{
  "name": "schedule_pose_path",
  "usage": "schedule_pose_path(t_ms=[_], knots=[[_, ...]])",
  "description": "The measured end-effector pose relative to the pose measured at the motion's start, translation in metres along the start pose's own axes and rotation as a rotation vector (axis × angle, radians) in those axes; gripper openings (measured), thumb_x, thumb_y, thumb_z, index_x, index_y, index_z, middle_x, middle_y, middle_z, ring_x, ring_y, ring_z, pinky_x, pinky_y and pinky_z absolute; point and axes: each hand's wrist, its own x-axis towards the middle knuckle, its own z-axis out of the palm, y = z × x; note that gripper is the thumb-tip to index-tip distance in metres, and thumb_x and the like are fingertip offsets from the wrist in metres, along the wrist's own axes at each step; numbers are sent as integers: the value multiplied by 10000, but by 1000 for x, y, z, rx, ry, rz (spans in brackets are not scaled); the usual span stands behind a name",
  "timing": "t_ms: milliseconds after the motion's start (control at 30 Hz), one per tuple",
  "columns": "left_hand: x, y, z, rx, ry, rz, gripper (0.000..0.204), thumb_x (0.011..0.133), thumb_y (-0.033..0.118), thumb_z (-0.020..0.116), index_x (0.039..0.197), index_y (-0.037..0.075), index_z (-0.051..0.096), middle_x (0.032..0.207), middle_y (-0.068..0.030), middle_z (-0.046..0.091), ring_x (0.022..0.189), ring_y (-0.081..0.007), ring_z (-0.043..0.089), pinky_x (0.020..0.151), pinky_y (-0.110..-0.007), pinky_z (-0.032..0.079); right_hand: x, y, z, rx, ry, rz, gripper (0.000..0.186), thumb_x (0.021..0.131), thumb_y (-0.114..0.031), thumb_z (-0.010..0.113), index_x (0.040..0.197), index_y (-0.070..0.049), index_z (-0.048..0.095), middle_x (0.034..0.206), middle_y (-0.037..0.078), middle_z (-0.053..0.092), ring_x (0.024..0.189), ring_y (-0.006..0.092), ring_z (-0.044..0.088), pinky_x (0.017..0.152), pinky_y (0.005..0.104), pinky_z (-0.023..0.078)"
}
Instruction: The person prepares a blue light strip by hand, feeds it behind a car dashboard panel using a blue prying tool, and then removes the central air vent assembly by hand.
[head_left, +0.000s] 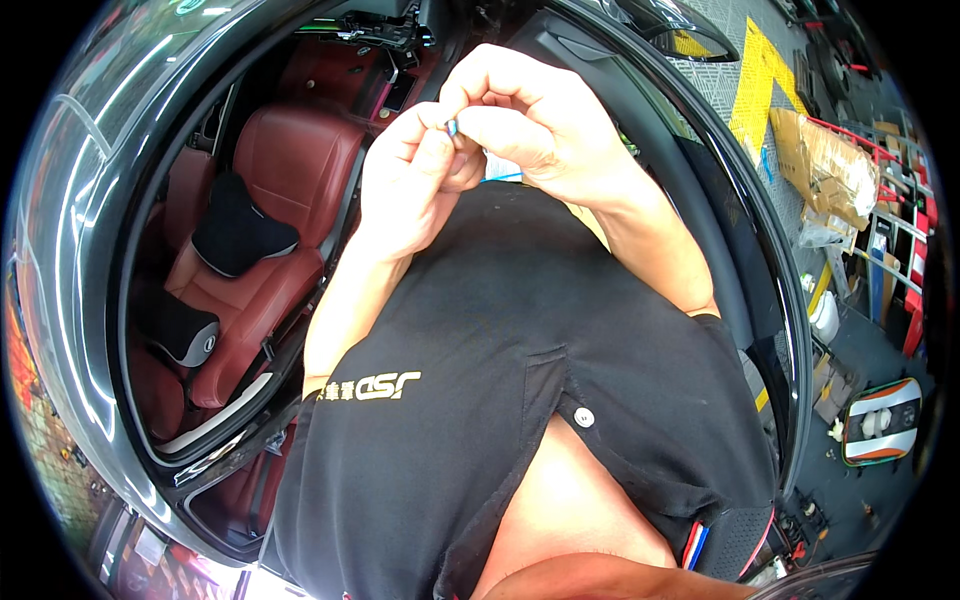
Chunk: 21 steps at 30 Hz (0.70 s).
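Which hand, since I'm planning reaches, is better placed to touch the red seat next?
Probably the left hand: it's nearer the red seat than the right hand, though both meet at a small bluish item.

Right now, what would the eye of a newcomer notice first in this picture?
Probably the left grip and right grip, meeting at upper centre over a small bluish piece. Then the red car seat at left with its black cushion, and the yellow floor marking at upper right.

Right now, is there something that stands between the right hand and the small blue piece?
Nothing visible does: the small blue piece sits right where the right hand and the left hand meet. Which one pinches it, I cannot tell.
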Motion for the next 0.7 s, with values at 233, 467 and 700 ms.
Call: schedule_pose_path(t_ms=[233,467,700], knots=[[6,7,4,133,119,31,241,1096,285,588,1085,44,603,836,21,532,688,-67,409,636,-259,359,0,-4,1,-329,112,-315,343,937,13,697,1280,13,680,1030,65,720,976,124,689,869,275,567],[9,4,2,101,47,55,168,1087,202,605,1104,35,606,858,23,553,712,-61,435,645,-249,369,-4,-8,2,-286,223,-224,300,908,21,748,1204,-4,701,991,47,719,918,117,691,848,269,572],[13,-4,4,255,127,147,104,1065,100,615,1139,27,611,906,-12,607,756,-73,503,682,-243,415,-8,-1,-9,-186,278,-138,304,911,-5,729,1213,-24,698,957,11,688,883,78,653,826,245,550]])
